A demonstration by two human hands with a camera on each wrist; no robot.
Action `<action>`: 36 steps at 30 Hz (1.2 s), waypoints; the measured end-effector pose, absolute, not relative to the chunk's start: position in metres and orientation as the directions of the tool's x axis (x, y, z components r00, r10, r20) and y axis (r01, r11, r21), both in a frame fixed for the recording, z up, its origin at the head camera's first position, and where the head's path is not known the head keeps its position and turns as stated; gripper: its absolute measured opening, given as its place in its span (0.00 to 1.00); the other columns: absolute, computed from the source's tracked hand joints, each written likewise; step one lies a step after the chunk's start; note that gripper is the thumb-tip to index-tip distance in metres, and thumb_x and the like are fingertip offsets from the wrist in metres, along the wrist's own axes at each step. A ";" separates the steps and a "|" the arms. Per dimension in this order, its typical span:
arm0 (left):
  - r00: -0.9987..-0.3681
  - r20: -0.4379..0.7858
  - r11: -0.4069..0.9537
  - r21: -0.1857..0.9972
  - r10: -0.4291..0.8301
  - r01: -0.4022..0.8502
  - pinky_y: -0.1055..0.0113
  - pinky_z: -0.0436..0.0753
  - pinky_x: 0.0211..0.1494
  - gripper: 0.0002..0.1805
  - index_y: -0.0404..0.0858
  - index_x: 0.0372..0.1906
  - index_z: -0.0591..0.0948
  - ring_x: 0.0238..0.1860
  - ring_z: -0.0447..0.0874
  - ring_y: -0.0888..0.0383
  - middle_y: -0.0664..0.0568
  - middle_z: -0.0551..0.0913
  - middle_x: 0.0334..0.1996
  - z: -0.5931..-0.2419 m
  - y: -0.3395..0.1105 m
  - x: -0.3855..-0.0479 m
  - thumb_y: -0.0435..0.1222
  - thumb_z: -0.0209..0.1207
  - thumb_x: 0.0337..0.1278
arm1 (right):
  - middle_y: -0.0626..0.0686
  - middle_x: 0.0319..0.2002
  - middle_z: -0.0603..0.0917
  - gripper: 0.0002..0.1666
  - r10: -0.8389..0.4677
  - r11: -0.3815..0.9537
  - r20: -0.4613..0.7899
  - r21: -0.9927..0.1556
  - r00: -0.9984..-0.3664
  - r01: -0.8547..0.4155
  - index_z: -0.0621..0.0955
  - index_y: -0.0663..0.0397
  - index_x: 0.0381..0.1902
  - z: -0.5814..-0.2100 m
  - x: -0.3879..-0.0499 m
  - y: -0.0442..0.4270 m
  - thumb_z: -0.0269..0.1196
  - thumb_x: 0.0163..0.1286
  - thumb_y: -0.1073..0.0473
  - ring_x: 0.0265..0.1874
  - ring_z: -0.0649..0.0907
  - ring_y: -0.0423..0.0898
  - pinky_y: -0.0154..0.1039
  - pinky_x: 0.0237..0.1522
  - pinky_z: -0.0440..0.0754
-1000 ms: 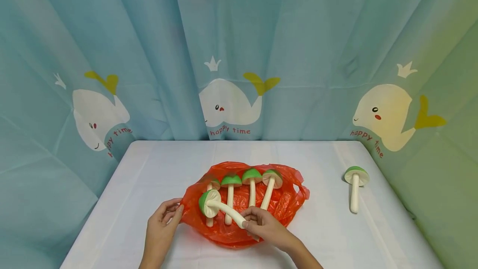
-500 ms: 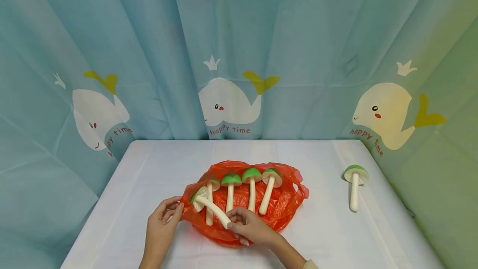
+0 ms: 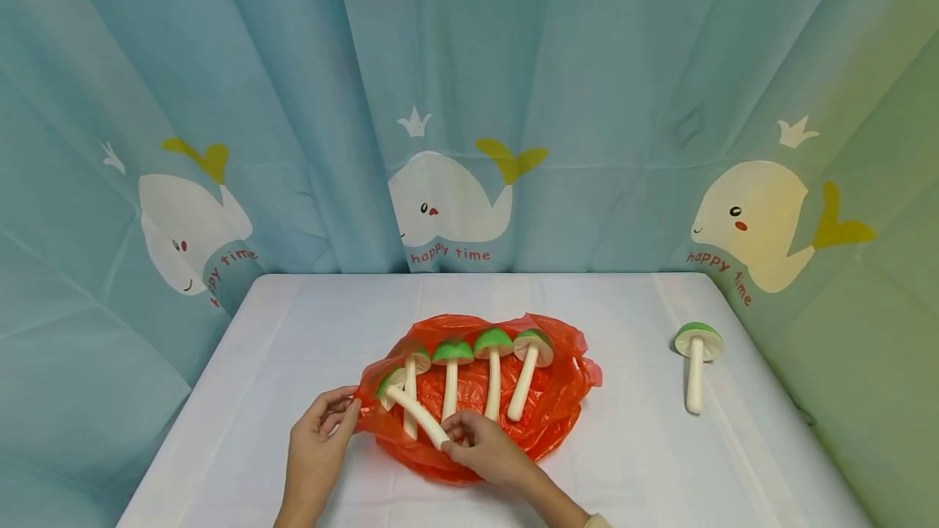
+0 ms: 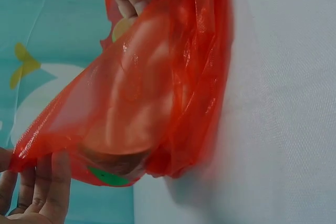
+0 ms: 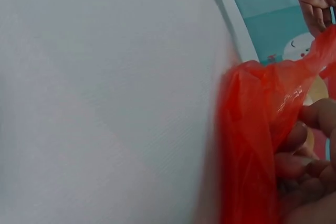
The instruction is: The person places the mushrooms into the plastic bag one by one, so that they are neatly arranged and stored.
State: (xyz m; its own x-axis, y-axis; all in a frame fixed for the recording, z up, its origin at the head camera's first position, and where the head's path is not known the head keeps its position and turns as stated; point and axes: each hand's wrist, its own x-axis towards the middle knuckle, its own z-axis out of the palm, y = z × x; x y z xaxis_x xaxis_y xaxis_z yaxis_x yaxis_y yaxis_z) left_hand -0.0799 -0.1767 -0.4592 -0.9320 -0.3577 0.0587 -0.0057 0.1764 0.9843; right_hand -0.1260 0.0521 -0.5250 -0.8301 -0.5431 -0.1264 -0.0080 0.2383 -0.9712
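Observation:
My left hand (image 3: 318, 442) pinches the left edge of a red plastic bag (image 3: 559, 414), lifting its rim in the head view. A toy mushroom (image 3: 420, 411) with a green cap slants inside the bag's mouth; its cap lies partly behind the raised plastic. My right hand (image 3: 487, 448) grips the end of that mushroom's pale stem. Several similar mushrooms, including this one (image 3: 495, 369), lie side by side in the bag, caps away from me. In the left wrist view, a green cap (image 4: 107, 176) shows near the bag's wall.
Another green-capped mushroom (image 3: 697, 365) lies outside the bag on the right of the white table (image 3: 631, 463). Behind the table's far edge hangs a blue-green curtain (image 3: 587, 88) printed with whales, which also flanks both sides.
My right hand has moved left, taking the mushroom's cap under the bag's left rim. The left hand keeps its hold. The bag's right end has drawn in slightly.

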 end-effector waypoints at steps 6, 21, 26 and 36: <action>-0.932 0.046 0.161 0.987 -0.360 -0.013 0.68 0.83 0.36 0.11 0.32 0.47 0.79 0.35 0.82 0.60 0.41 0.79 0.38 -0.459 -0.177 -0.080 0.29 0.60 0.59 | 0.43 0.28 0.77 0.08 -0.532 0.342 -0.094 -0.933 -0.841 -0.113 0.79 0.54 0.39 -0.521 -0.124 0.051 0.65 0.62 0.61 0.25 0.73 0.36 0.29 0.27 0.73; -0.930 0.038 0.174 0.984 -0.365 -0.028 0.64 0.83 0.37 0.11 0.31 0.47 0.79 0.35 0.82 0.60 0.41 0.79 0.38 -0.457 -0.176 -0.081 0.30 0.60 0.60 | 0.39 0.22 0.72 0.07 -0.541 0.531 -0.080 -0.804 -0.837 -0.267 0.79 0.52 0.32 -0.518 -0.118 0.046 0.68 0.57 0.62 0.21 0.70 0.32 0.27 0.24 0.72; -0.930 0.023 0.164 0.986 -0.367 -0.041 0.63 0.83 0.38 0.11 0.31 0.47 0.79 0.36 0.82 0.59 0.41 0.78 0.39 -0.457 -0.177 -0.080 0.30 0.59 0.60 | 0.39 0.20 0.71 0.08 -0.524 0.555 -0.091 -0.791 -0.847 -0.258 0.78 0.52 0.30 -0.518 -0.117 0.044 0.69 0.57 0.61 0.19 0.69 0.32 0.27 0.21 0.71; -0.927 -0.003 0.163 0.984 -0.376 -0.069 0.66 0.83 0.37 0.12 0.32 0.47 0.79 0.35 0.82 0.59 0.41 0.78 0.39 -0.460 -0.177 -0.079 0.32 0.60 0.61 | 0.41 0.22 0.74 0.07 -0.513 0.460 -0.132 -0.876 -0.848 -0.142 0.79 0.54 0.32 -0.522 -0.113 0.050 0.69 0.57 0.63 0.20 0.71 0.33 0.28 0.22 0.71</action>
